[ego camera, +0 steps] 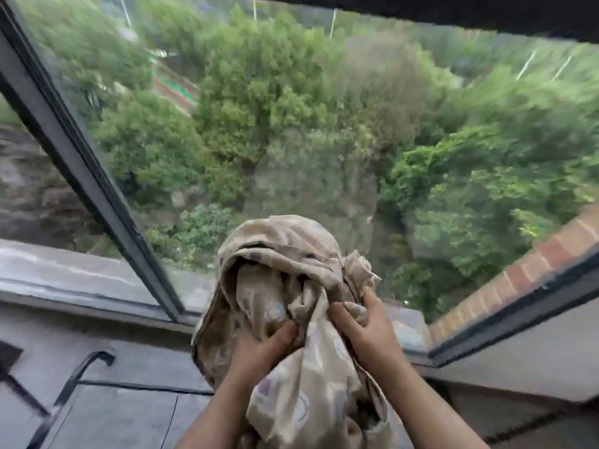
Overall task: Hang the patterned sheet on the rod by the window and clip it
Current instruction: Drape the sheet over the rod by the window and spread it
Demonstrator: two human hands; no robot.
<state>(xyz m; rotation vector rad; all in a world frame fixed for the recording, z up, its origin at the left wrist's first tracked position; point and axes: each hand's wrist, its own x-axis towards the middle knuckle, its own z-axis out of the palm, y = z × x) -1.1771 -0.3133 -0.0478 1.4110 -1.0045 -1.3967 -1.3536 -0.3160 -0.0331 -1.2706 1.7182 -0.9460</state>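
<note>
Bunched patterned sheet in both hands, no legible writing.

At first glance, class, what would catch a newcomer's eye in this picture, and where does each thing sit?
The bunched patterned sheet dominates the lower centre, gripped by the left hand and the right hand in front of the open window. Beyond it, dense green trees fill the view far below. A dark window frame slants across the left, and a brick ledge runs up the right.
</note>
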